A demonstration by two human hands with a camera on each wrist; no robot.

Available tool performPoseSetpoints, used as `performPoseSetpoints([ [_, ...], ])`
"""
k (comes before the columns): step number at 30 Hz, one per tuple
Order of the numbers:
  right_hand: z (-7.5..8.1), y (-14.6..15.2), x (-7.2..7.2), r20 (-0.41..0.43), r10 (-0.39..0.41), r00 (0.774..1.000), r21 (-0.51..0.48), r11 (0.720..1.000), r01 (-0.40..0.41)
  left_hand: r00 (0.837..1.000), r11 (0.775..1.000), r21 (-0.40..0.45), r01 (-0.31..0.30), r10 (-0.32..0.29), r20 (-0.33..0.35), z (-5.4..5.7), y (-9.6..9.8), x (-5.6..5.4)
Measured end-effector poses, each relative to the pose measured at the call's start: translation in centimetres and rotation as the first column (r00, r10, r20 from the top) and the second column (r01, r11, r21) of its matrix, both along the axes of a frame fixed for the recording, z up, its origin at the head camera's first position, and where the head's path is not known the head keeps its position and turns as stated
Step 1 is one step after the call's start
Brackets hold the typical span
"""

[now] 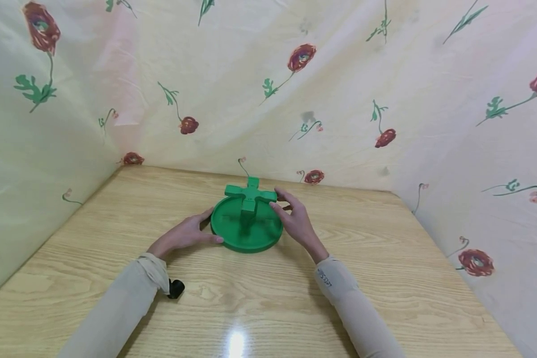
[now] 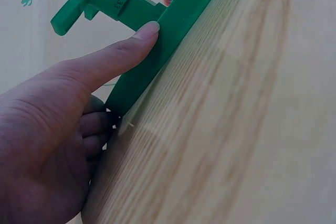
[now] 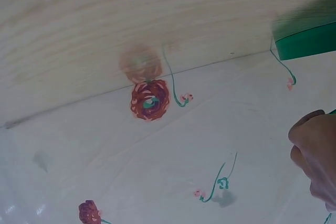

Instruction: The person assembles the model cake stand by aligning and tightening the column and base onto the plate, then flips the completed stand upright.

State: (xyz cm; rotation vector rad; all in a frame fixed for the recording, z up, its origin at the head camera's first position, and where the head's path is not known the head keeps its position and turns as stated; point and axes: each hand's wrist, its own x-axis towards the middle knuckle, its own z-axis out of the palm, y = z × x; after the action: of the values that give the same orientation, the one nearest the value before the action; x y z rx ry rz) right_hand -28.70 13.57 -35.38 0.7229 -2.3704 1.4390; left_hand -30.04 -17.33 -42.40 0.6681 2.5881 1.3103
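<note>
A green round tray (image 1: 225,228) with a low rim lies on the wooden table. From its middle rises a green post topped by a four-armed cross (image 1: 250,193); a mark like "33" shows on this piece (image 2: 116,4) in the left wrist view. My left hand (image 1: 185,233) holds the tray's left rim, thumb (image 2: 144,35) against the near side and the other fingers curled behind. With my right hand (image 1: 297,221) I pinch the end of the cross's right arm between thumb and fingers. In the right wrist view, that hand (image 3: 317,148) shows only partly, its fingertips out of frame.
The wooden table (image 1: 250,288) stretches to a cloth backdrop (image 1: 232,99) printed with red flowers, which encloses the back and both sides. A small black cylindrical object (image 1: 176,289) is by the left sleeve cuff. Light glares off the table's near part.
</note>
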Motion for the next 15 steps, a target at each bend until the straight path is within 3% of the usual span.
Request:
performPoseSetpoints([
  [4,0.0,0.0,0.1,-0.016,-0.018,1.0,0.003,1.0,0.018,1.0,1.0,-0.003,-0.001,0.001,0.002,0.0,0.0,0.0],
  [11,-3.0,0.6,-2.3,-0.06,-0.035,0.998,-0.028,0.999,0.034,1.0,1.0,-0.012,0.0,0.0,0.001,0.1,0.1,0.2],
  [15,-3.4,0.8,-2.4,-0.071,-0.029,0.997,-0.042,0.999,0.026,1.0,1.0,-0.019,0.003,-0.003,-0.007,0.2,0.1,0.2],
])
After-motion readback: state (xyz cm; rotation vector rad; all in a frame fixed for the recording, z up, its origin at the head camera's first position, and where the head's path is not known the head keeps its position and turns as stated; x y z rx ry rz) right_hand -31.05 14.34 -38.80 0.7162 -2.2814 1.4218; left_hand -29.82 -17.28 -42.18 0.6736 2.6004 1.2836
